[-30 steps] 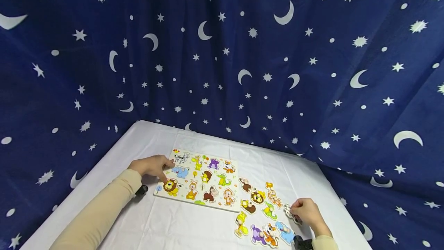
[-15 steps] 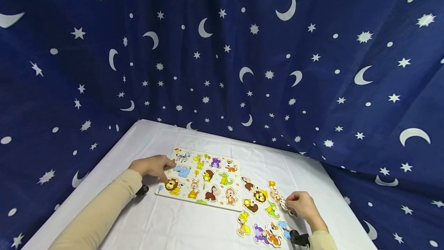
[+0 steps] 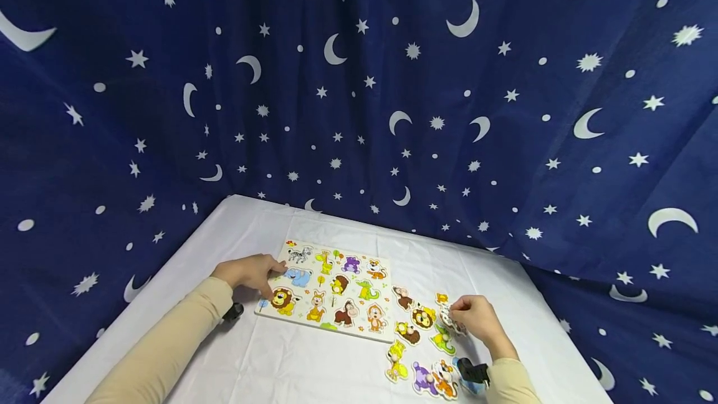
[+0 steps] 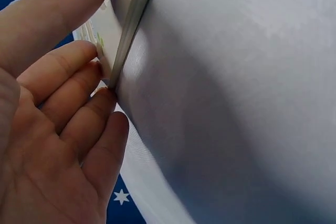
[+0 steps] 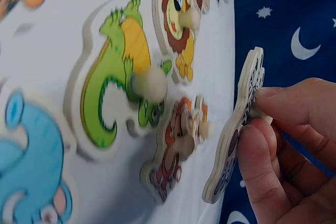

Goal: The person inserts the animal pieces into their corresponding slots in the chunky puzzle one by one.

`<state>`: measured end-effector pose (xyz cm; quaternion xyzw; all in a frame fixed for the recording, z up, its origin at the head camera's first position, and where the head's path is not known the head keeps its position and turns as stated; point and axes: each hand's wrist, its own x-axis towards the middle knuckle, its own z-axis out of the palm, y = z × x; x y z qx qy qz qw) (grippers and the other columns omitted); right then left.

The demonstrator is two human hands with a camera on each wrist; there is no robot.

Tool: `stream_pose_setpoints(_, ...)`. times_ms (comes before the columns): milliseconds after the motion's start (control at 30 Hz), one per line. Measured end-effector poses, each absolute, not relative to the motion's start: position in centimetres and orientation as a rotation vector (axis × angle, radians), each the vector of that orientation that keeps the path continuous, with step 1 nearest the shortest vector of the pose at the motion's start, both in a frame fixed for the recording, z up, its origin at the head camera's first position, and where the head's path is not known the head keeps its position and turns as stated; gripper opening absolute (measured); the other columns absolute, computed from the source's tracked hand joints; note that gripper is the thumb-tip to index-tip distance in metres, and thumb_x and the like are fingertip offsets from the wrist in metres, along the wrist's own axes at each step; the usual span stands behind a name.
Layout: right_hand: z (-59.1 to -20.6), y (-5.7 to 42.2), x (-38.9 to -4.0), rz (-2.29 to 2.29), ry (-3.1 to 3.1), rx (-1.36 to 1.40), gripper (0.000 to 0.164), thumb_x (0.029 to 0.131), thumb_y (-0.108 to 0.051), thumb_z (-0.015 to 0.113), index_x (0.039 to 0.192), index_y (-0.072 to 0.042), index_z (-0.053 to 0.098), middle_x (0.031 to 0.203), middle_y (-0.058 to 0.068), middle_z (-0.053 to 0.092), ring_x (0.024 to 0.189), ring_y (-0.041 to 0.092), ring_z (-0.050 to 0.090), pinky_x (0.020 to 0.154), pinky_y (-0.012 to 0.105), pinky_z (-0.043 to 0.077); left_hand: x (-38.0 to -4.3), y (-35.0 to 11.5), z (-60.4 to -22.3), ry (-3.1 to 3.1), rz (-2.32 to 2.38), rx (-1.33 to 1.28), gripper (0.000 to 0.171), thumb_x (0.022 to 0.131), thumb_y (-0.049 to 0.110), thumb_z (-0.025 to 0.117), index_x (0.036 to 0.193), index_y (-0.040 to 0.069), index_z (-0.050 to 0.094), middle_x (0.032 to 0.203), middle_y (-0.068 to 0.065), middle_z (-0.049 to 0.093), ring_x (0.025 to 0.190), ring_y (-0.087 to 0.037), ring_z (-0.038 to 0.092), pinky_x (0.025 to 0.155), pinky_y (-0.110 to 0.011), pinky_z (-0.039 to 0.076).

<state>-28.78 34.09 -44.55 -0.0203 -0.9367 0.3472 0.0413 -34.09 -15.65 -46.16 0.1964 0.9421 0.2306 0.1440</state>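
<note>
In the head view my right hand (image 3: pixel 477 317) is over the loose wooden animal pieces at the table's right. Between thumb and index finger it pinches the knob of a black-and-white zebra puzzle piece (image 5: pixel 236 129), held on edge above the table in the right wrist view. Below it lie a crocodile piece (image 5: pixel 110 87), a lion piece (image 5: pixel 176 14) and an orange-brown piece (image 5: pixel 170 145). My left hand (image 3: pixel 252 272) rests at the left side of the puzzle board (image 3: pixel 361 307), its thumb and fingers spread and touching the edge.
Near the right hand lie a hedgehog piece (image 3: pixel 407 333), giraffe piece (image 3: pixel 396 361), purple hippo piece (image 3: pixel 423 379) and tiger piece (image 3: pixel 445 380). The wrist camera partly covers a blue elephant piece (image 3: pixel 471 386). A starry blue curtain (image 3: pixel 348 111) hangs behind the white-covered table (image 3: pixel 314 366).
My right hand has moved left and away from my body with the zebra piece, now over the orange-brown piece. The left hand stays at the board. The head view shifts slightly.
</note>
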Motion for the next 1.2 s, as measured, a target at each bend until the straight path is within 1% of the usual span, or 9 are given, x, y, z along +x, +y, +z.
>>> stream_pose_setpoints(200,-44.7,33.2,-29.3,1.097,-2.86,-0.038,0.004,0.069,-0.003,0.067,0.07,-0.003,0.063,0.055,0.001,0.054,0.05,0.011,0.049,0.045,0.025,0.042,-33.7,-15.7,-46.2,2.725,0.684,0.562,0.075,0.055,0.026,0.083,0.124,0.018,0.054,0.134,-0.005,0.045,0.124,-0.029,0.039,0.103,-0.043,0.032)
stream_pose_setpoints(433,-44.5,32.3,-29.6,1.1,-2.846,0.027,0.005,0.069,-0.003,0.068,0.071,-0.002,0.064,0.059,0.003,0.056,0.051,0.011,0.048,0.045,0.025,0.041,-33.5,-15.5,-46.6,2.739,0.679,0.529,0.074,0.054,0.028,0.083,0.122,0.016,0.056,0.13,-0.012,0.048,0.121,-0.03,0.042,0.101,-0.045,0.033)
stream_pose_setpoints(500,-44.4,32.1,-29.9,1.109,-2.849,0.05,0.004,0.069,-0.003,0.067,0.072,-0.002,0.064,0.06,0.003,0.057,0.052,0.011,0.048,0.045,0.024,0.042,-33.4,-15.6,-46.7,2.742,0.676,0.514,0.073,0.054,0.028,0.083,0.121,0.016,0.056,0.128,-0.013,0.049,0.119,-0.029,0.044,0.1,-0.045,0.035)
stream_pose_setpoints(700,-44.2,31.5,-30.7,1.155,-2.841,0.065,0.005,0.069,-0.002,0.068,0.073,-0.003,0.064,0.062,0.004,0.06,0.053,0.013,0.051,0.047,0.025,0.044,-33.1,-15.4,-46.3,2.74,0.686,0.497,0.073,0.054,0.027,0.083,0.121,0.014,0.057,0.127,-0.011,0.05,0.118,-0.026,0.044,0.1,-0.044,0.035)
stream_pose_setpoints(833,-44.2,31.1,-30.9,1.189,-2.824,0.059,0.004,0.07,-0.003,0.068,0.072,-0.003,0.064,0.061,0.004,0.059,0.053,0.013,0.052,0.046,0.025,0.044,-32.8,-15.2,-46.0,2.746,0.695,0.505,0.072,0.054,0.024,0.083,0.12,0.013,0.057,0.127,-0.01,0.051,0.118,-0.026,0.045,0.1,-0.043,0.035)
stream_pose_setpoints(1000,-44.5,30.8,-31.0,1.216,-2.818,0.088,0.003,0.07,0.0,0.066,0.072,-0.001,0.064,0.061,0.005,0.06,0.052,0.011,0.051,0.046,0.024,0.043,-32.2,-15.2,-46.0,2.75,0.699,0.486,0.072,0.054,0.026,0.083,0.12,0.015,0.057,0.128,-0.01,0.05,0.119,-0.026,0.044,0.101,-0.042,0.035)
stream_pose_setpoints(1200,-44.6,30.3,-30.9,1.23,-2.83,0.099,0.004,0.07,-0.001,0.066,0.073,-0.002,0.064,0.065,0.005,0.062,0.054,0.011,0.052,0.048,0.025,0.044,-31.6,-15.2,-45.8,2.756,0.682,0.504,0.071,0.054,0.028,0.083,0.12,0.014,0.058,0.128,-0.01,0.05,0.119,-0.027,0.044,0.101,-0.042,0.035)
